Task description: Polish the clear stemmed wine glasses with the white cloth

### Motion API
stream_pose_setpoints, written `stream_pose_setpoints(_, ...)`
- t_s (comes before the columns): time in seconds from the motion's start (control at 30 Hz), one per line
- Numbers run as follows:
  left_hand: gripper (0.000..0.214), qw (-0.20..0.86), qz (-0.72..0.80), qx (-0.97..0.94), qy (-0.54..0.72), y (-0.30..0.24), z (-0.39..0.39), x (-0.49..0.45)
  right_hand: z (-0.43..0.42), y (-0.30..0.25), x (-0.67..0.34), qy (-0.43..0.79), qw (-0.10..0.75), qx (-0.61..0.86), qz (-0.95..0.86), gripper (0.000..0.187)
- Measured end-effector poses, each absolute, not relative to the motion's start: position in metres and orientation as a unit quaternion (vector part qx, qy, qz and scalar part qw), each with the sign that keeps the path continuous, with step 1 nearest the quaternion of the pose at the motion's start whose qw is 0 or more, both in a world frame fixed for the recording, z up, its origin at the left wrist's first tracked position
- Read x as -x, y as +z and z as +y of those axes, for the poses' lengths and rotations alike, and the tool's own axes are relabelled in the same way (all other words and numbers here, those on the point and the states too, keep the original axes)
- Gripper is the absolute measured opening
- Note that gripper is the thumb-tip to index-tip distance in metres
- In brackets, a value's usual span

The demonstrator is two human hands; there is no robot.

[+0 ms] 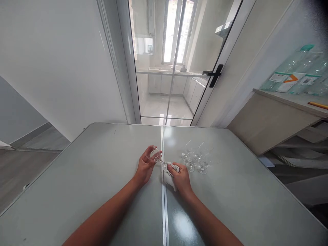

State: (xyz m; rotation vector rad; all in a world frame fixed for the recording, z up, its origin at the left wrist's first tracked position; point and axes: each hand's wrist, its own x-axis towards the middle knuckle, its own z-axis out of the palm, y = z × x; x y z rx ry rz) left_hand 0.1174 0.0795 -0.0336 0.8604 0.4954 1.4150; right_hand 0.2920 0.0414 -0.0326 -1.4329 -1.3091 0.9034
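Note:
Near the middle of the table (110, 171), my left hand (146, 164) is closed around the bowl of a clear wine glass (155, 155), which is tilted on its side with the stem toward the right. My right hand (181, 176) grips a white cloth (169, 177) bunched at the stem end of that glass. The cloth and fingers hide the glass's foot, and a fold of cloth hangs below my right hand. To the right of it, several clear stemmed glasses (190, 166) stand upright in a close group.
A metal seam (164, 205) runs down the table's middle. Beyond the far edge is a glass door with a black handle (216, 76). On the right, a wooden shelf unit (256, 119) adjoins the table, with several plastic bottles (292, 77) on top.

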Motion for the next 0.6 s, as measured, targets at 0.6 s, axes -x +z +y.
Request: stream_pose_setpoints(0.6, 0.08, 0.642, 0.165, -0.535, 0.523, -0.052, 0.078, -0.12, 0.034, -0.028, -0.283, 0.148, 0.341, 0.565, -0.736, 0.016)
